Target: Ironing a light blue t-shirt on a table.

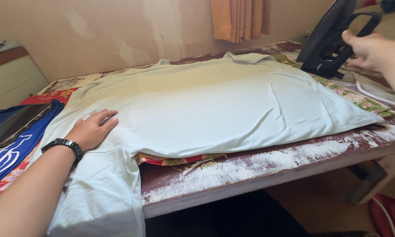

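Table (pixel 267 164) worn, paint flaking; patterned cloth (pixel 359 100) under the shirt; blue garment (pixel 6 156) with a dark flat device (pixel 15 125) on it at far left; curtain (pixel 241 17) at the back wall. Right arm cut off by frame edge. Shirt (pixel 215 105) pale, laid flat across the table, sleeve hanging over the near edge. Left hand (pixel 92 129) flat, fingers spread, pressing the shirt. Right hand (pixel 366 50) at the iron (pixel 331 39) handle, fingers partly curled; full grip unclear.
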